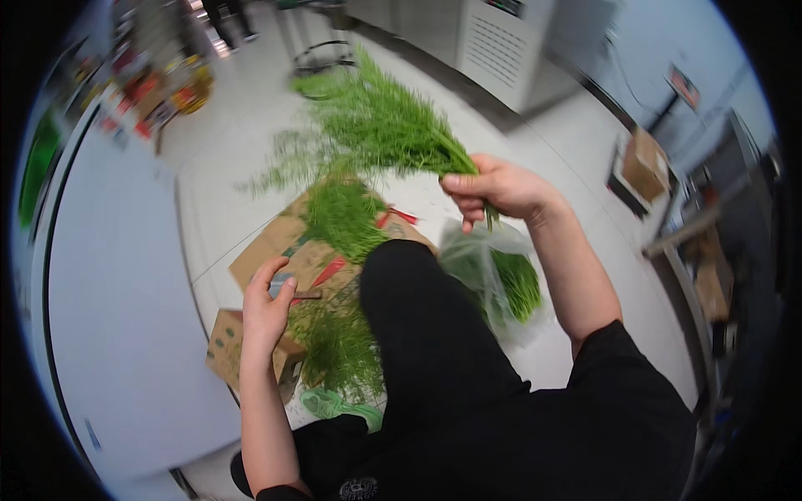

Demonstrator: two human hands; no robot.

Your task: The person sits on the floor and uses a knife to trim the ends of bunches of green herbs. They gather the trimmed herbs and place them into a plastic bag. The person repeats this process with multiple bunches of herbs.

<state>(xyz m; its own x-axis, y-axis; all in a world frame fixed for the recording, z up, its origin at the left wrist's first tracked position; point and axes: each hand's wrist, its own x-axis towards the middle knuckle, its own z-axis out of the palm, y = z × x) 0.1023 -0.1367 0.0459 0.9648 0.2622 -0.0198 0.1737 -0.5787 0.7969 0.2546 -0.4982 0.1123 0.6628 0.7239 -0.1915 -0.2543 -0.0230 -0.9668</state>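
My right hand [495,188] grips the stem end of a bunch of feathery green herb, likely dill or fennel fronds [395,119], whose blurred leafy tops spread up and to the left. My left hand [269,300] is raised above the flattened cardboard [250,257], thumb and fingers apart, with nothing seen between them. More feathery herb [344,219] lies on the cardboard, and a looser heap [341,351] is nearer my body. Beside my left hand are a red strip [329,270] and a brown stick-like piece [308,294]. A clear plastic bag [476,250] holding greens [519,285] stands right of my knee.
A cardboard box [222,344] stands under my left forearm, near a green plastic bag [332,404]. A white cabinet or chest [125,282] borders the left side. Metal equipment [501,50] stands ahead, with a stool [322,56]; a person's legs [225,22] are far off. Shelving [683,232] lines the right.
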